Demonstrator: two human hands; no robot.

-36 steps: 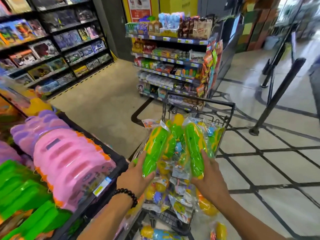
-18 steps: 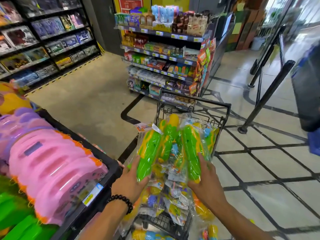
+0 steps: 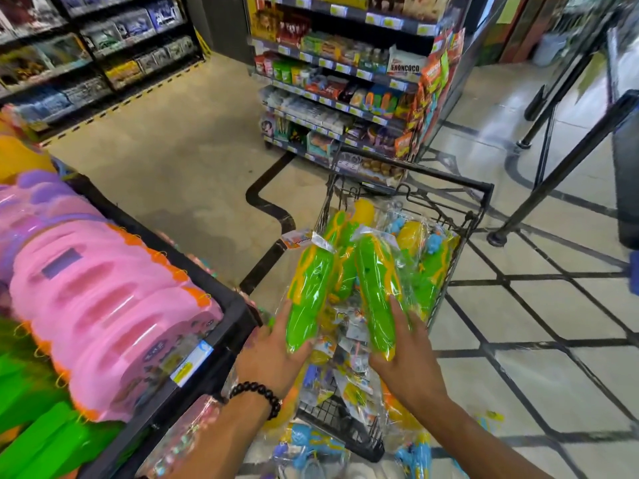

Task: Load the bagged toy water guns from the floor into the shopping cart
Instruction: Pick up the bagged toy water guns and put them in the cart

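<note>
- Both arms reach forward over the near end of a black wire shopping cart (image 3: pixel 482 190), each of the two hands grasping one bagged toy water gun.
- The left hand (image 3: pixel 273 354), a dark bead bracelet (image 3: pixel 257 395) at its wrist, cups the lower end of a green-and-yellow gun (image 3: pixel 307 292) in clear plastic, fingers wrapped beneath it.
- The right hand (image 3: pixel 408 357) clasps a second green gun (image 3: pixel 377 295) from the side, fingers laid along the bag.
- Both guns point up and away from the hands, above a heap of bagged guns (image 3: pixel 422 243) filling the cart.
- More bagged guns (image 3: pixel 311 440) lie on the floor below the wrists, partly hidden by the forearms and the cart.
- Left of the left hand, pink toys (image 3: pixel 103 305) on a display shelf blur at the frame's edge.
</note>
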